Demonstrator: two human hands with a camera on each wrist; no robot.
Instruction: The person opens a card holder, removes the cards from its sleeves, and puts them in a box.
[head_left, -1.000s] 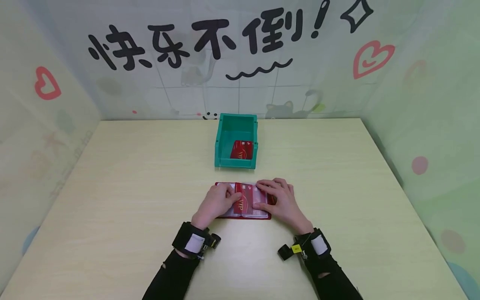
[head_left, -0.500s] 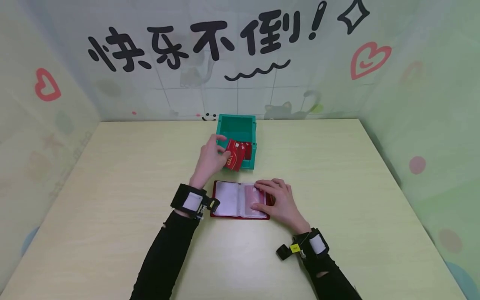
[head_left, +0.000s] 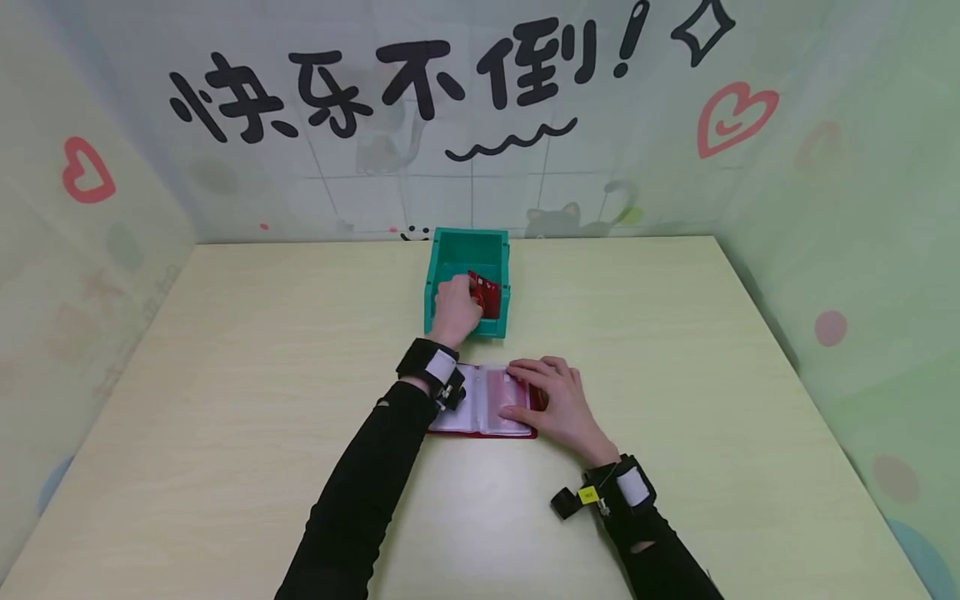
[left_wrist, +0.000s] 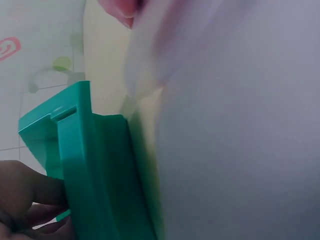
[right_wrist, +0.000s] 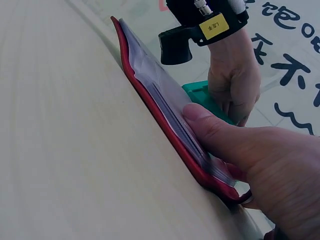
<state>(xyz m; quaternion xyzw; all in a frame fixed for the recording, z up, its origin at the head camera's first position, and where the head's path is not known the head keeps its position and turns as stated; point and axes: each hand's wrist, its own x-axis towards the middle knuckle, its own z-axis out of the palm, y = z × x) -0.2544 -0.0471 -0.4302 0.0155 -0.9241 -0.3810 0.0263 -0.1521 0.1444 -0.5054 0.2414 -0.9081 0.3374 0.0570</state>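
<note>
My left hand (head_left: 454, 307) reaches into the teal bin (head_left: 471, 247), its fingers curled at the left edge of a tilted red card (head_left: 490, 297). Other red card surface shows beside it; the fingertips are partly hidden. In the left wrist view, the fingers (left_wrist: 47, 192) are inside the bin's wall, and no card is visible there. The red card holder (head_left: 480, 434) lies spread below the bin with clear sleeves facing up. My right hand (head_left: 561, 408) grips its right side, thumb (right_wrist: 210, 125) on the sleeves and the other fingers around the cover's edge.
The pale wooden table (head_left: 285, 333) extends on both sides of the bin. A printed back wall (head_left: 337, 167) stands behind it, with side walls left and right. My left forearm (head_left: 360, 492) crosses in front of the holder's left part.
My left hand has left the holder with a red card, carried it forward, and moved right into the bin. The right hand keeps its grip on the holder.
</note>
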